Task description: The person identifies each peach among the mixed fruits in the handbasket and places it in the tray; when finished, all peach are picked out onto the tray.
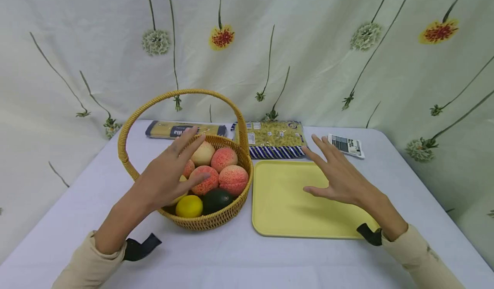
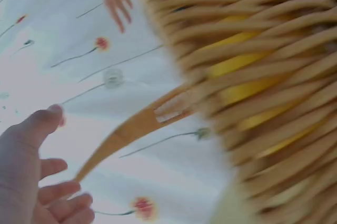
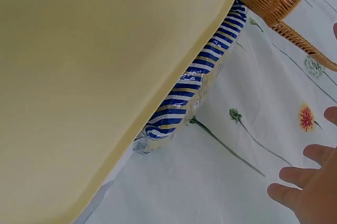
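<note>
Left hand [image 1: 170, 173] over fruit basket [image 1: 210, 222]

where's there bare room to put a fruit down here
The yellow tray is bare, under the open right hand. Bare tablecloth runs along the near edge in front of basket and tray. It is crowded inside the basket, where the left hand hovers over the peaches, and behind it, where the pasta packets lie.

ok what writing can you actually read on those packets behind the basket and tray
"illa": partial white letters on the dark label of the spaghetti packet; the start is hidden.
Pasta bag with blue stripes: label print too small to read.
Small white packet: print too small and blurred to read.
</note>
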Available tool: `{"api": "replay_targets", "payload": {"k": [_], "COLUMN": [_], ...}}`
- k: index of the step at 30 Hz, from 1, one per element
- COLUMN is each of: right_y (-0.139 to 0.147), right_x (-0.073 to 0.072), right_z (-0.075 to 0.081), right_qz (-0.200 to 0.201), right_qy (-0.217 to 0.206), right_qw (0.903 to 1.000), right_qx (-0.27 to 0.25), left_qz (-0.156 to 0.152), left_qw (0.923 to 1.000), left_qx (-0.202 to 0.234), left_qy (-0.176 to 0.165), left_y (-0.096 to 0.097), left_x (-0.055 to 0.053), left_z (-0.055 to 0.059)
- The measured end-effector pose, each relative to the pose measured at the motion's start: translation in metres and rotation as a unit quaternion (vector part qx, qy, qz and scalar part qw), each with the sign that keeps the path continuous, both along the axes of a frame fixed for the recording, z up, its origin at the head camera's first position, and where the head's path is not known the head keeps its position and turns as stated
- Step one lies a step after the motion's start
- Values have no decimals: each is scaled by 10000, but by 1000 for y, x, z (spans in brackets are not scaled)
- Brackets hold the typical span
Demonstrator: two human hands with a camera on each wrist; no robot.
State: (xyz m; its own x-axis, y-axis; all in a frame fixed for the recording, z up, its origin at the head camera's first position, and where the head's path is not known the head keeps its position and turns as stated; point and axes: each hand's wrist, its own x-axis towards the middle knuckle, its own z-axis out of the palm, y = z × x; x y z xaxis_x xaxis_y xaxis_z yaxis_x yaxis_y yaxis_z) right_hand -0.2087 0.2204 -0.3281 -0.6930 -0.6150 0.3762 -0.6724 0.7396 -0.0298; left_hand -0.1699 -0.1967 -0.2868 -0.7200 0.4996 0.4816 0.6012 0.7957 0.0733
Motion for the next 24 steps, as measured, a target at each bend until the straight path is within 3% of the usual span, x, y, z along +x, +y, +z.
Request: {"api": "replay_targets", "payload": {"k": [3, 6, 9, 12, 14, 18, 21, 24], "right_y": [-6, -14, -23, -31, -38, -53, -64, -76], "right_x": [-2, -3, -5, -5, -5, -8, -11, -17], "right_z": [2, 4, 6, 8, 11, 19, 26, 35], "right_qz": [62, 152, 267, 370, 463, 599, 756, 1038], "right_qy": [-93, -236, -366, -438, -497, -744, -900, -954], "right_qw": [9999, 9996, 9989, 9983, 9977, 9954, 9929, 9898], "right_qx": [45, 66, 95, 83, 30, -120, -195, -225], "left_qz": [-445, -804, -706, -225, 209, 929, 1162, 1200], "left_qw": [9960, 9803, 9581, 9410, 9379, 9514, 9553, 9539], "left_qx": [374, 753, 1239, 1779, 2039, 2219, 2462, 2645], "left_qy": [674, 1641, 2482, 2870, 2798, 1920, 1152, 752], "left_y": [3, 5, 1, -9, -19, -40, -49, -52], "left_x": [7, 13, 18, 18, 16, 14, 12, 10], "left_z": [14, 31, 48, 58, 62, 63, 60, 57]}}
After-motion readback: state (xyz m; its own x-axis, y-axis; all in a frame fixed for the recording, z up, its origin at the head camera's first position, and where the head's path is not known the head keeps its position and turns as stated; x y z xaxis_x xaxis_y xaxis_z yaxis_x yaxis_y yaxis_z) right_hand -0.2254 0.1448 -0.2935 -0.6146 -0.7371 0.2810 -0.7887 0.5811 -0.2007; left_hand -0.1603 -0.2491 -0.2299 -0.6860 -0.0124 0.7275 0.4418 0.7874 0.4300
